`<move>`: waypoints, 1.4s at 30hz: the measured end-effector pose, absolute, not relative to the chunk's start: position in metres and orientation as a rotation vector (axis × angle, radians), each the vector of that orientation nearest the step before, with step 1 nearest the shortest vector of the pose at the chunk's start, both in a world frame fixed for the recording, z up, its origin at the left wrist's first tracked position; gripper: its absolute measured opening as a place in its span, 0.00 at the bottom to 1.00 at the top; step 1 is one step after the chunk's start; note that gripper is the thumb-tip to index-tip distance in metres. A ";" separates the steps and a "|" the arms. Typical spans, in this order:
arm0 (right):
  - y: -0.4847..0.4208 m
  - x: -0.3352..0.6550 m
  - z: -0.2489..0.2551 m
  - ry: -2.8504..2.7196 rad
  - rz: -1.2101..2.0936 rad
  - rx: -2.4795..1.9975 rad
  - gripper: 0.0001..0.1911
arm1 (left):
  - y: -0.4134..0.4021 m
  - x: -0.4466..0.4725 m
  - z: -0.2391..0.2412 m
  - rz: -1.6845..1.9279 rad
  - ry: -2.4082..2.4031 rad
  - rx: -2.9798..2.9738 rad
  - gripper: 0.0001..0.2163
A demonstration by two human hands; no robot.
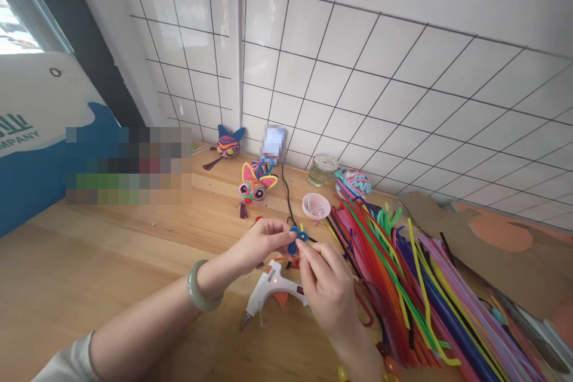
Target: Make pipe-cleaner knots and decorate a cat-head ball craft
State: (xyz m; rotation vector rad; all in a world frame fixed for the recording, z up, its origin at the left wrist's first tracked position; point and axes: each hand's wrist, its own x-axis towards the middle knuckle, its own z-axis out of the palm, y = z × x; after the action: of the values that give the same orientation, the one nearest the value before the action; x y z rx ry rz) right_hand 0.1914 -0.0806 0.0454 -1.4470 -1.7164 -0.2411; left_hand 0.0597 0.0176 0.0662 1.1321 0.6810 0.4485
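My left hand (259,245) and my right hand (326,283) meet above the wooden table (111,262). Both pinch a small blue pipe-cleaner piece (296,239) bent into loops, with a bit of yellow beside it. A jade-green bangle (200,286) circles my left wrist. Just below my hands lies a white hot glue gun (271,292) with a small red light on, its nozzle pointing to the lower left.
A big pile of coloured pipe cleaners (412,274) spreads to the right. Two pipe-cleaner cat heads (255,187) (228,144), a striped ball (356,182), a glass jar (323,168), a pink dish of beads (316,205) and cardboard (492,245) stand behind. A wire grid panel (358,77) covers the wall.
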 end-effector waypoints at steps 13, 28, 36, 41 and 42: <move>-0.074 0.197 0.050 -0.963 0.824 -1.417 0.14 | 0.026 0.058 0.055 0.541 0.628 1.240 0.17; -0.073 0.196 0.057 -1.087 0.774 -1.551 0.14 | 0.014 0.062 0.068 0.496 0.651 1.275 0.14; -0.072 0.200 0.050 -1.035 0.908 -1.497 0.14 | 0.024 0.056 0.063 0.396 0.682 1.283 0.16; -0.072 0.198 0.047 -1.046 0.939 -1.496 0.15 | 0.025 0.056 0.063 0.320 0.719 1.336 0.16; -0.072 0.198 0.047 -1.048 0.946 -1.496 0.15 | 0.025 0.056 0.063 0.314 0.722 1.338 0.16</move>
State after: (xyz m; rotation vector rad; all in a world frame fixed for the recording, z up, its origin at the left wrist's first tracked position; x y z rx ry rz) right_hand 0.1984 -0.0719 0.0470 -1.4963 -1.0478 0.9464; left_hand 0.0563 0.0250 0.0634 1.3378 0.7216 0.3136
